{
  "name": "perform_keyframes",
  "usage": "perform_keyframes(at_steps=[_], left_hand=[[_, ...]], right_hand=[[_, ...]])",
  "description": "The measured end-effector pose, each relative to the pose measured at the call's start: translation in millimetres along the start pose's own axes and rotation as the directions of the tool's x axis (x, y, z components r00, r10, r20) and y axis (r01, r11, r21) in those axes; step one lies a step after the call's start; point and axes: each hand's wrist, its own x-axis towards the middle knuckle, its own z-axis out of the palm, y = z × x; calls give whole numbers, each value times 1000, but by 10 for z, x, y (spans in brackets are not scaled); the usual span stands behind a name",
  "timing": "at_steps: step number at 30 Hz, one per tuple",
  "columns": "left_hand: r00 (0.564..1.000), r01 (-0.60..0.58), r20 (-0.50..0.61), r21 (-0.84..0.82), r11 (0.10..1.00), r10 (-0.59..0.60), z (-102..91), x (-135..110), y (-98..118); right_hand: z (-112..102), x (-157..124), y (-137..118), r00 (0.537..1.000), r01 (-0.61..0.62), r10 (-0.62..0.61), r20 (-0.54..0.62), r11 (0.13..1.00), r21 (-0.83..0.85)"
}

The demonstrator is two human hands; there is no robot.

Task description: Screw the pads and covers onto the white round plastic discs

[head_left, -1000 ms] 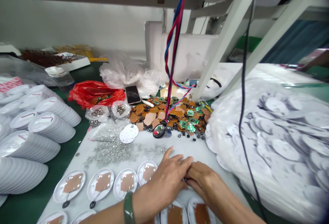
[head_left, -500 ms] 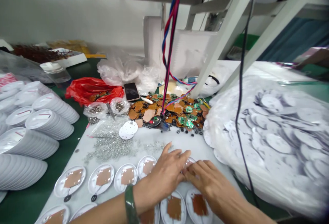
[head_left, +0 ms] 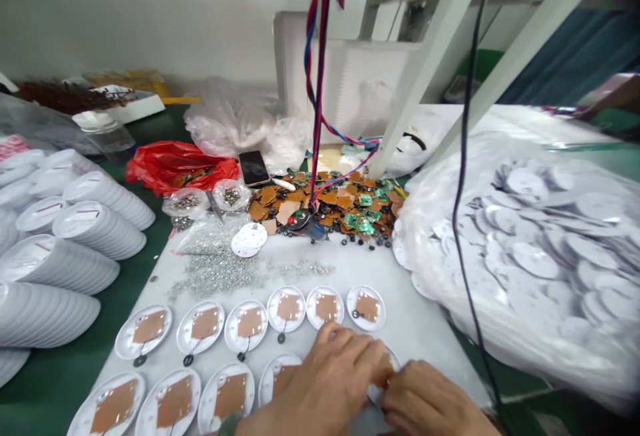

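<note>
1. At the front of the white sheet [head_left: 370, 269], two bare hands met over one dish [head_left: 393, 359], near the lower right of the view; only parts of its pale rim showed.
2. The left hand [head_left: 335, 369] lay over it with bent fingers, and the right hand [head_left: 430, 403] curled in from the other side. Both sets of fingertips were hidden, so whether either was pinching anything I could not tell.
3. Behind them stood a row of six white dishes [head_left: 124, 337], each with a brown board inside. In the rightmost dish, a black ring [head_left: 356, 314] lay over the board; at the leftmost, another black ring [head_left: 141, 360] hung outside the rim on its wire.
4. The step in hand looked like close fingertip work on the parts within that one dish, judging by how tightly the hands converged.
5. The next move seemed to call for steadying the rim with one hand while the other worked lightly, keeping sleeves and wrists off the neighbouring dishes and their thin wires.
</note>
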Motion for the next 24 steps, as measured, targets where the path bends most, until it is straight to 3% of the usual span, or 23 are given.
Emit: perform_keyframes(at_steps=[9,15,24], left_hand=[[1000,8,-25,-89,996,-10,59,-16,10],[999,44,12,-112,993,-43,15,-11,33],[999,25,21,-70,997,-24,25,7,17]], right_hand=[[62,53,-53,976,-216,215,20,975,56],[92,-43,-34,996,-70,74,45,995,-77],[-31,99,24,992,-22,28,122,998,-56]])
